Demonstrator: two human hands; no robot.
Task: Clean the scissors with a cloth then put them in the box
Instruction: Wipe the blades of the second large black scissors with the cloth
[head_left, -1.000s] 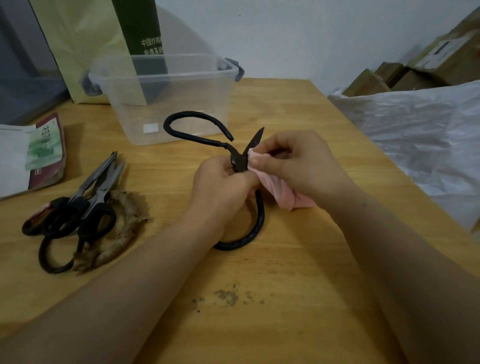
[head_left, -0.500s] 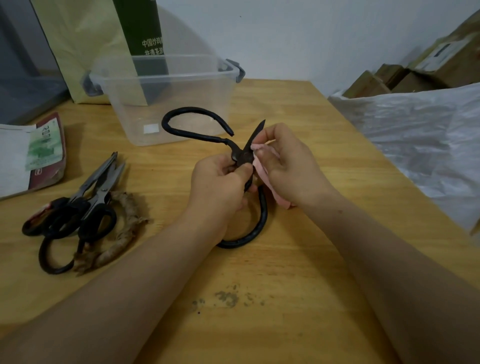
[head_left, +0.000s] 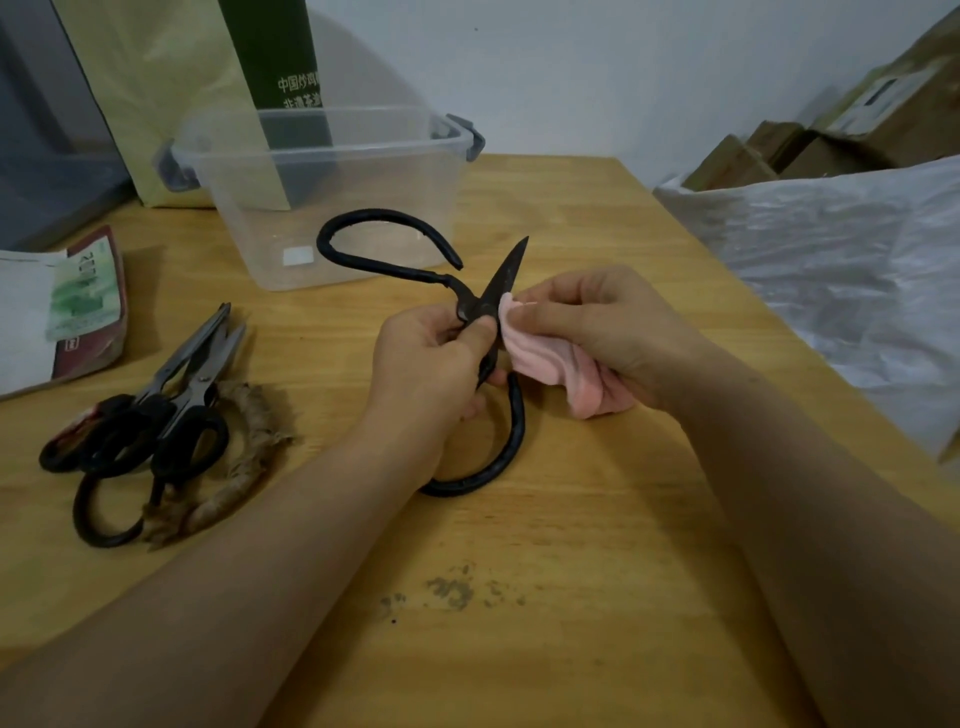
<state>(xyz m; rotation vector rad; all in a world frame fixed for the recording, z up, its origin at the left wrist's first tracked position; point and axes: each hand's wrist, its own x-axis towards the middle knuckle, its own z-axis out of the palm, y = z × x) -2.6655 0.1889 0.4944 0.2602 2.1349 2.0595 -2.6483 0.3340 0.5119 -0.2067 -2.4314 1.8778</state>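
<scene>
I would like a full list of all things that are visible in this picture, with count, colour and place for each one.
black iron scissors: one, black, blades open, held above the table's middle
pink cloth: one, pink, against the blade
plastic box: one, clear with grey latches, behind the held scissors
scissors pile: at least three, black handles, one handle rope-wrapped, left on the table
wooden table: one, light brown
dark stain: one, grey, near side of the table
paper bag: one, yellow-green and dark green, behind the box
printed packet: one, white, green and red, far left
plastic sack: one, white, right
cardboard boxes: several, brown, behind the sack
left hand: grips the scissors
right hand: pinches the cloth
</scene>
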